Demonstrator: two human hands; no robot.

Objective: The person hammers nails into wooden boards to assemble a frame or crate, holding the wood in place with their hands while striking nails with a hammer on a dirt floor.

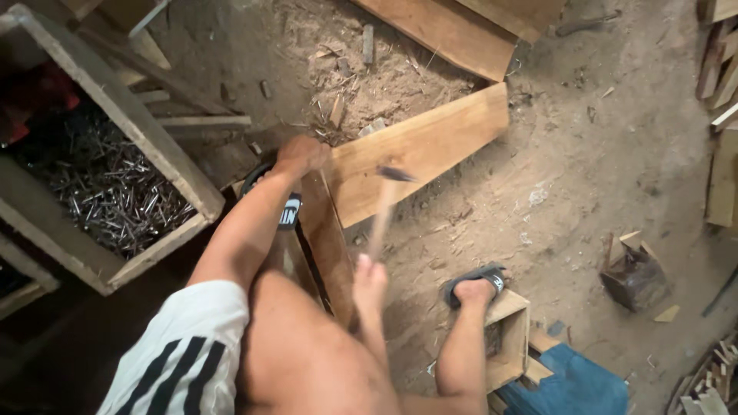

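My left hand (300, 154) presses on the corner where a wide light plank (430, 142) meets a darker upright board (327, 238). My right hand (370, 278) is closed round the wooden handle of a hammer (387, 201). The blurred hammer head hangs just above the plank's near end, right of my left hand. My bare knee and striped white shorts (181, 361) fill the lower middle. One sandalled foot (286, 209) stands beside the upright board. The other foot (473, 288) rests on a small open wooden box (507, 338).
A large wooden crate (157, 157) full of loose nails (108, 192) stands at the left. More planks (453, 27) lie at the top over sawdust. A dark wood block (632, 274) sits at the right, stacked offcuts (723, 154) line the right edge, and a blue sheet (576, 388) lies bottom right.
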